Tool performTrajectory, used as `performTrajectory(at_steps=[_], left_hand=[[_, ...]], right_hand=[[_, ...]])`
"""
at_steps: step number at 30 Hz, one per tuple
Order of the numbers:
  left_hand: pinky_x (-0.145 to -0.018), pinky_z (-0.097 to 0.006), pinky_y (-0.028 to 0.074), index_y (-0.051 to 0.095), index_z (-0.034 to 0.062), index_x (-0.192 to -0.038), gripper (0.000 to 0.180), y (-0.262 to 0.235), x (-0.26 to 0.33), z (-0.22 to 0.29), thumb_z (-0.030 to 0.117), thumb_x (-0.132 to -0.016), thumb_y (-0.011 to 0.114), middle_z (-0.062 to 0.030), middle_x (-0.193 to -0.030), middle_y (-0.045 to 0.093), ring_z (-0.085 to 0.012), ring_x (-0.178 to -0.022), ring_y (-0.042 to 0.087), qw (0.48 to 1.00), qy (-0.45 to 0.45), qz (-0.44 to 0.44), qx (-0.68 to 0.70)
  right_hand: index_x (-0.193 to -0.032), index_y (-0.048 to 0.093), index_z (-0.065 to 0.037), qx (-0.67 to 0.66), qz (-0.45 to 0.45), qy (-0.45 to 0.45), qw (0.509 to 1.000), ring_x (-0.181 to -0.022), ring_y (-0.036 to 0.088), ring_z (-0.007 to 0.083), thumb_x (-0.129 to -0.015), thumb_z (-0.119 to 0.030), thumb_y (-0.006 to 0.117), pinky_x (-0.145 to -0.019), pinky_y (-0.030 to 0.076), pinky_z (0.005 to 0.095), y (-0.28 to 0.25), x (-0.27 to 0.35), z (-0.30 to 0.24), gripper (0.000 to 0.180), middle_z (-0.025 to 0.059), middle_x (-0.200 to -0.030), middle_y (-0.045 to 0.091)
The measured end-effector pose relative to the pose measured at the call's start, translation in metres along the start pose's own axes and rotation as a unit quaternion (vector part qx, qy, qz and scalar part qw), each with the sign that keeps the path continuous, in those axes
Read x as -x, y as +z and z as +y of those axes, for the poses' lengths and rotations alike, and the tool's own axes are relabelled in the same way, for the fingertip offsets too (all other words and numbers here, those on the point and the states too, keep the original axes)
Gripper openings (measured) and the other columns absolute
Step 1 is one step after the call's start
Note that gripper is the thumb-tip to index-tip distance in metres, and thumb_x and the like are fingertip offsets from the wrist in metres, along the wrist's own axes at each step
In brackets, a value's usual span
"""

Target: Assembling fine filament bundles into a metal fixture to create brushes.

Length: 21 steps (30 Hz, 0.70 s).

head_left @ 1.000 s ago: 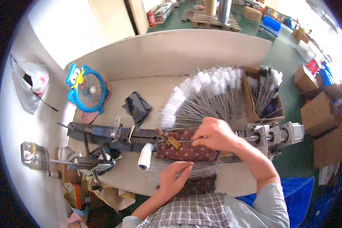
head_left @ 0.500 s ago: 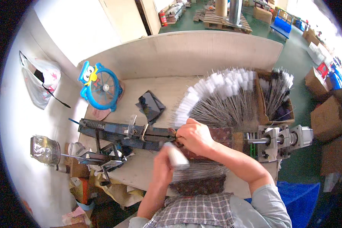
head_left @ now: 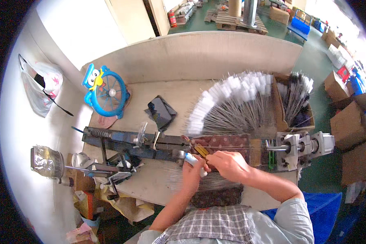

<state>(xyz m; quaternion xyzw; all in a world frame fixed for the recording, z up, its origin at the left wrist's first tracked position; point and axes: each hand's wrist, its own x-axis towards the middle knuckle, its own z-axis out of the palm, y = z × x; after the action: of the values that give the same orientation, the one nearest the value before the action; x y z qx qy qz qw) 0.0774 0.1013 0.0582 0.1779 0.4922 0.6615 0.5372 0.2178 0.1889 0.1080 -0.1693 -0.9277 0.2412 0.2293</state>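
My left hand [head_left: 192, 173] is closed around a white-handled tool [head_left: 196, 160] with a rounded grey metal head, tilted beside the machine's bar. Close against it, my right hand [head_left: 230, 166] has its fingers pinched at the near end of a flat yellow piece [head_left: 201, 150]. Both hands are over the front of a long dark bar fixture [head_left: 150, 146] and a dotted brown cloth [head_left: 227, 142]. A thin wire runs across the cloth toward the metal spindle [head_left: 277, 149] at the right. Many thin wires [head_left: 177, 181] lie under and beside my left forearm.
White-tipped wire brushes [head_left: 236, 97] fan out behind the cloth. A carton [head_left: 281, 105] holds darker brushes. A blue toy-shaped fan [head_left: 107, 91] and a black pouch [head_left: 161, 112] stand on the table [head_left: 138, 91]. A crank mechanism [head_left: 110, 166] projects at the left.
My right hand has drawn back to the right and toward me from the bar. The tool in my left hand has swung, its metal head now visible. The yellow piece has come into view.
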Motion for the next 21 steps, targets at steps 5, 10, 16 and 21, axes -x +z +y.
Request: performTrajectory(at_steps=[5,10,16,21], left_hand=[[-0.06,-0.031,0.048,0.056,0.0044,-0.09,0.028,-0.017,-0.005,0.015,0.02,-0.072,0.071,-0.0118,-0.084,0.062,-0.0145,-0.066,0.06,0.882,0.056,0.015,-0.467],[-0.07,-0.032,0.048,0.057,0.0045,-0.093,0.034,-0.044,0.007,0.028,0.032,-0.077,0.069,-0.0096,-0.083,0.062,-0.0174,-0.078,0.061,0.879,0.042,0.079,-0.469],[-0.065,-0.029,0.046,0.057,0.0105,-0.094,0.029,-0.162,0.031,0.058,0.037,-0.083,0.063,-0.0001,-0.079,0.058,-0.0137,-0.07,0.056,0.955,-0.029,0.28,0.091],[-0.062,-0.026,0.045,0.06,0.0117,-0.087,0.02,-0.183,0.031,0.065,0.031,-0.084,0.063,0.0029,-0.073,0.057,-0.0117,-0.068,0.055,0.945,-0.022,0.295,0.137]], right_hand=[[-0.106,0.054,-0.005,0.042,0.01,0.133,0.99,-0.076,0.06,0.0296,-0.078,-0.017,0.062,-0.063,0.05,0.0378,0.043,-0.02,0.024,0.032,0.0113,-0.086,0.055],[-0.084,0.06,-0.006,0.003,-0.037,0.042,0.998,-0.074,0.059,0.0289,-0.077,-0.018,0.063,-0.065,0.05,0.0391,0.02,-0.015,0.018,0.015,0.0099,-0.083,0.054],[-0.084,0.063,-0.009,0.011,-0.07,0.009,0.997,-0.091,0.053,0.0201,-0.077,-0.019,0.061,-0.066,0.052,0.0326,0.0,0.003,0.015,0.013,0.0037,-0.086,0.056],[-0.087,0.062,-0.003,-0.041,-0.062,0.086,0.993,-0.083,0.056,0.0251,-0.078,-0.016,0.063,-0.068,0.051,0.036,-0.005,-0.003,0.009,0.016,0.0073,-0.085,0.058]])
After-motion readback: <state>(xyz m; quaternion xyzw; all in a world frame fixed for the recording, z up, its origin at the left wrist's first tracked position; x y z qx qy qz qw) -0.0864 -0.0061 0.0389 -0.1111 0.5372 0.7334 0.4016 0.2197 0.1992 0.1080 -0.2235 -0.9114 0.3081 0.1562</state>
